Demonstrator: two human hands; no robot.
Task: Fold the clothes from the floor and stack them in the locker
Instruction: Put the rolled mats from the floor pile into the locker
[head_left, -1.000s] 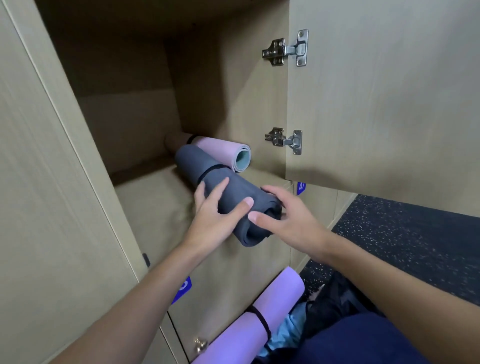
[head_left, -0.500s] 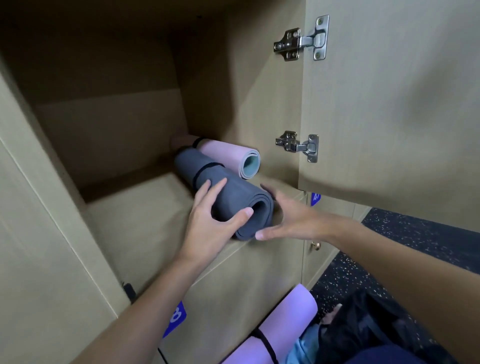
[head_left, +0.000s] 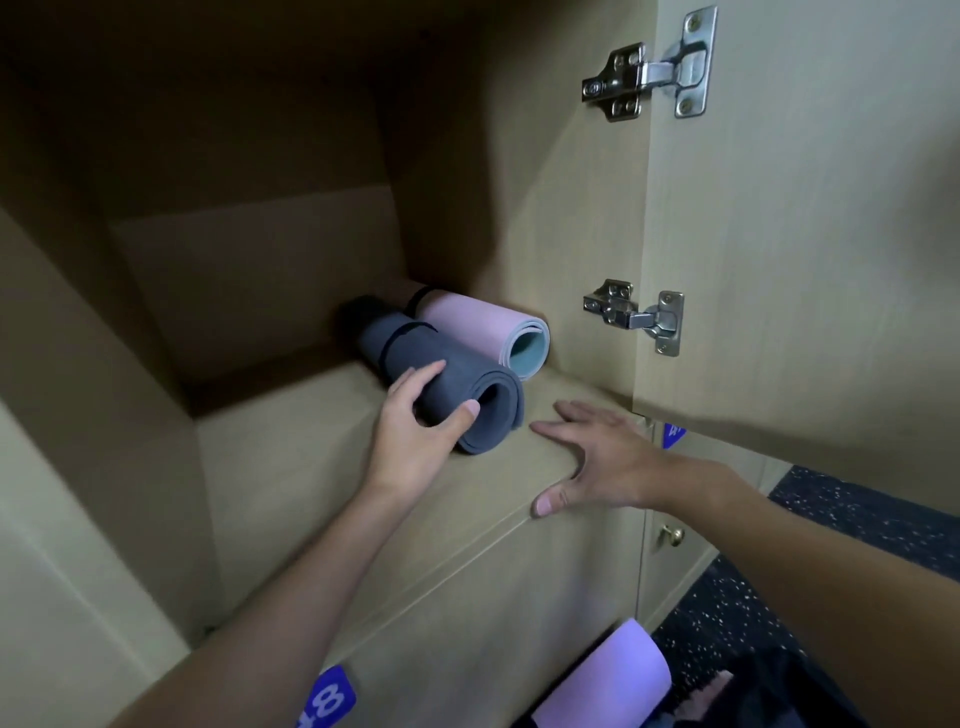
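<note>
left grip (head_left: 415, 434) curled round grey mat (head_left: 452, 376) | right grip (head_left: 597, 457) spread, empty | locker shelf (head_left: 291, 457) | speckled floor (head_left: 857, 514)

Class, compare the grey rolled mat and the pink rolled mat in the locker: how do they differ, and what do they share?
The grey mat is dark throughout; the pink mat shows a teal inner face. The left hand grips the grey mat; no hand holds the pink mat. The pink mat lies by the right wall of the locker; the grey mat lies left of it. Both are rolled, each with a dark strap.
</note>
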